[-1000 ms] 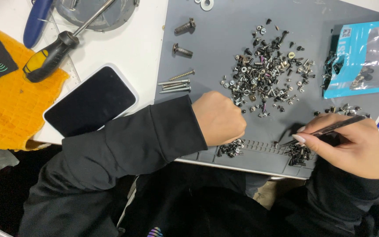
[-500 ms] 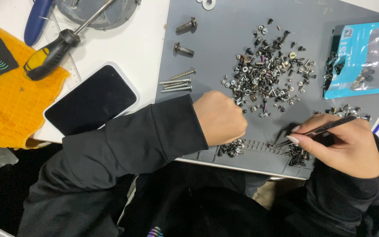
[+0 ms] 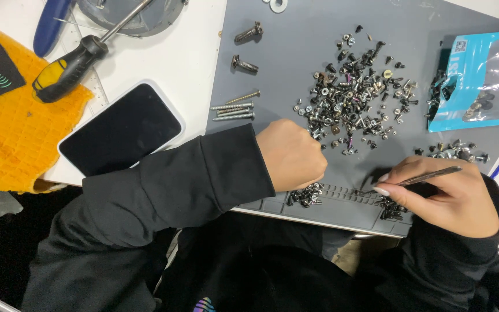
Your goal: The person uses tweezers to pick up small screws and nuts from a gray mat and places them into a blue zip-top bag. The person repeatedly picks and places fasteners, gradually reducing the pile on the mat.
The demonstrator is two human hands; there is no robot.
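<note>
Pinching a pair of slim metal tweezers (image 3: 428, 175) in my right hand (image 3: 451, 199), I keep their tips down at the ribbed strip along the near edge of the grey work mat (image 3: 295, 63). My left hand (image 3: 291, 155) is curled into a loose fist, resting on the same mat, and I cannot tell whether anything sits inside it. Just beyond my left knuckles lies the big scattered pile of small screws (image 3: 353, 98), spread over the middle of the mat. A small cluster of dark screws (image 3: 306, 196) sits in a near-edge tray of the mat, just below my left fist, and another small cluster (image 3: 392, 208) lies under my right fingers. At the mat's right side rests a blue plastic bag (image 3: 480, 81) (partly clear, with dark bits inside). Off the mat's left edge lie a black phone (image 3: 119, 130) and, farther away, a yellow-and-black screwdriver (image 3: 73, 66).
</note>
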